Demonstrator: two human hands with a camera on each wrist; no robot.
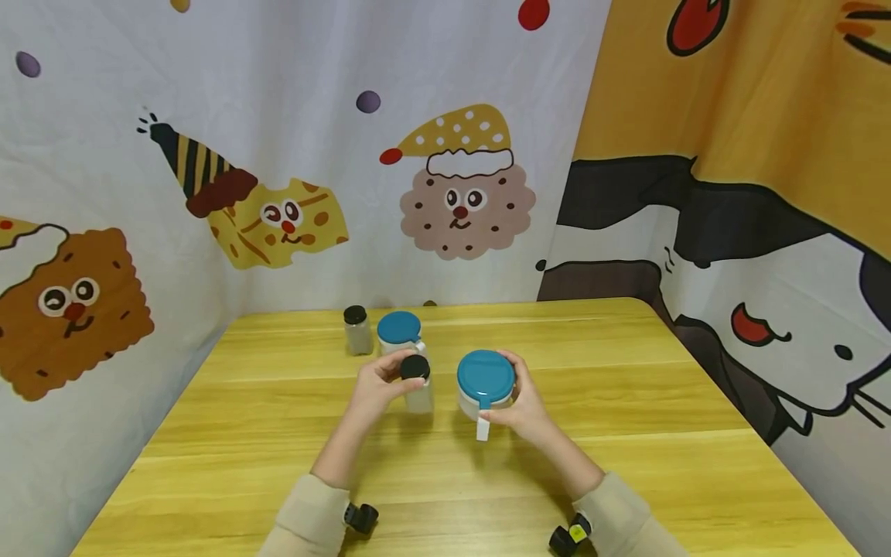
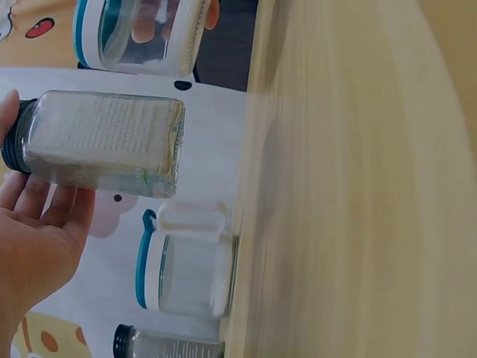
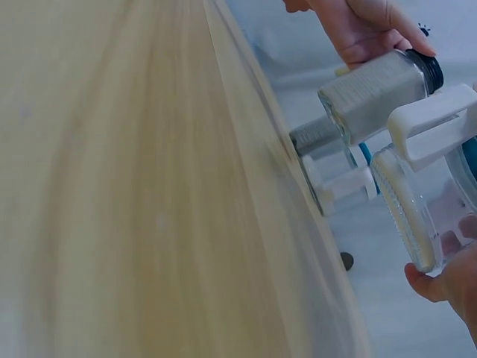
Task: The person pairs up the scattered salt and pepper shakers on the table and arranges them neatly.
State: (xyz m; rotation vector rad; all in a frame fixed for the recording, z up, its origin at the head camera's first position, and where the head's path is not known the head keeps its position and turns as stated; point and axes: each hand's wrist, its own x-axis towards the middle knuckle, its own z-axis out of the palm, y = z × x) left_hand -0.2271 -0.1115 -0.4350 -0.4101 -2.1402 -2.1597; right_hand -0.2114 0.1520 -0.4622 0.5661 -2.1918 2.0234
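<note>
My left hand (image 1: pixel 379 387) grips a square clear glass jar with a black cap (image 1: pixel 419 396), its thumb and fingers near the cap. The same glass jar (image 2: pixel 104 142) is lifted off the table in the left wrist view. To the right, my right hand (image 1: pixel 525 402) holds a round clear canister with a blue lid and white handle (image 1: pixel 485 379). That canister (image 3: pixel 425 201) is also raised, its handle turned toward me. Behind the left hand, a second blue-lidded canister (image 1: pixel 399 329) stands on the table, partly hidden. Beside it stands another black-capped glass jar (image 1: pixel 358 334).
The wooden table (image 1: pixel 612 464) carries these containers. A printed cloth (image 1: pixel 299 116) with cartoon figures hangs behind the table's back edge and along its sides. Small dark devices (image 1: pixel 362 518) are strapped at both wrists.
</note>
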